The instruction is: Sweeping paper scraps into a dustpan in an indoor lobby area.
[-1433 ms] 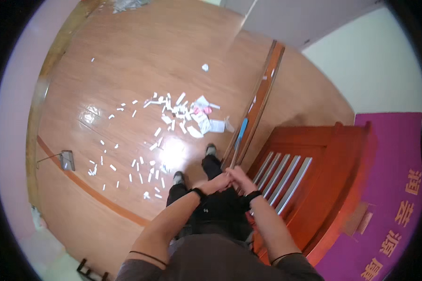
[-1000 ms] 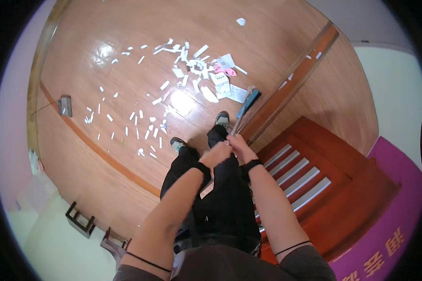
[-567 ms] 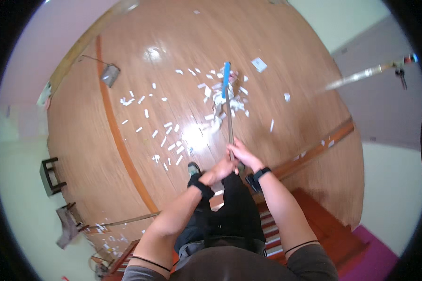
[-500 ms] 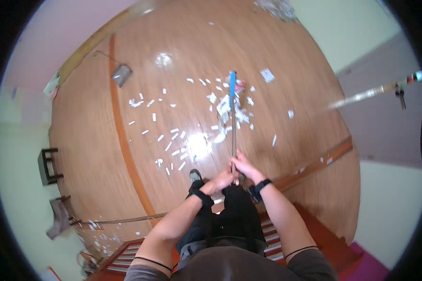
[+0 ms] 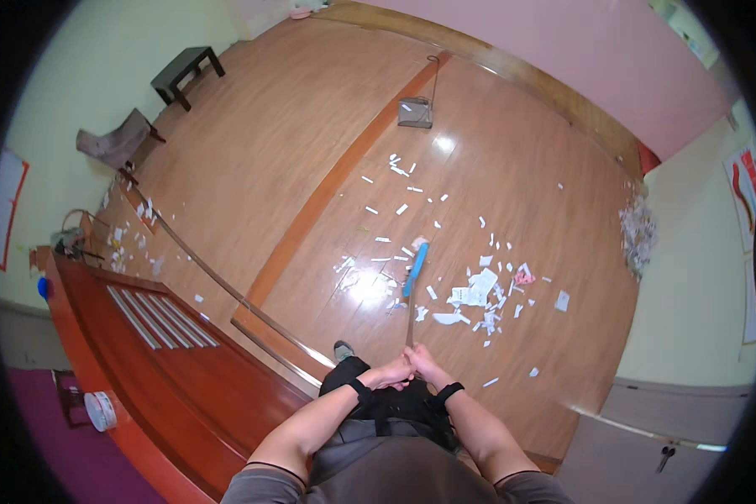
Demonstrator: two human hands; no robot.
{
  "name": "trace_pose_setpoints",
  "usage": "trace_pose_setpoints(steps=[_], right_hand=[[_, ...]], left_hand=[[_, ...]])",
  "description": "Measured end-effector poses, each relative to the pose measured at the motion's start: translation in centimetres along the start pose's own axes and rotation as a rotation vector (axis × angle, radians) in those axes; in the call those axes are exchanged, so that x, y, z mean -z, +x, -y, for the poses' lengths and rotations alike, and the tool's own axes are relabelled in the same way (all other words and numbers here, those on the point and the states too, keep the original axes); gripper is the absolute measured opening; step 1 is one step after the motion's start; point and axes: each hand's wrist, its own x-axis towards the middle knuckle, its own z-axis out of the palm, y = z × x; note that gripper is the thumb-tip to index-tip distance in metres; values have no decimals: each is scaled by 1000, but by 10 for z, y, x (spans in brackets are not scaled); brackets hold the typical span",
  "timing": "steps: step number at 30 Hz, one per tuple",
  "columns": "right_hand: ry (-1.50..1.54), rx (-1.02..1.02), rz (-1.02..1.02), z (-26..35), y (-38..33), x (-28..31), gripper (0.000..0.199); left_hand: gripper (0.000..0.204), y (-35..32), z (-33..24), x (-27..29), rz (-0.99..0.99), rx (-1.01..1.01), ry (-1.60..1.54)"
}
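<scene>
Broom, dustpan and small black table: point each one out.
Broom (image 5: 416, 267), head view, on its blue head.
Dustpan (image 5: 415, 114), head view, on its grey pan.
Small black table (image 5: 186, 65), head view, on its top.

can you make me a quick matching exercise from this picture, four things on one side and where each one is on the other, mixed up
Things:
1. broom head
2. dustpan
3. small dark table
4. roll of tape

Places:
A. on the red wooden counter at the lower left
B. far corner at the upper left, by the pale wall
C. on the floor among the scattered white paper scraps
D. standing on the floor far off, beside the darker floor strip

Pairs: 1-C, 2-D, 3-B, 4-A

Both hands, left hand and right hand, are closed on the broom handle.
</scene>
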Motion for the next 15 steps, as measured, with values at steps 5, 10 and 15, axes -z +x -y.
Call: trace_pose_setpoints(steps=[5, 10, 15], right_hand=[[-235, -128, -53, 26, 4, -45, 23], [-434, -113, -70, 64, 12, -68, 25], [-498, -115, -86, 89, 23, -85, 24]], left_hand=[[4, -31, 9, 48, 127, -41, -183], [6, -50, 2, 75, 200, -77, -252], [10, -55, -10, 96, 211, -141, -262]])
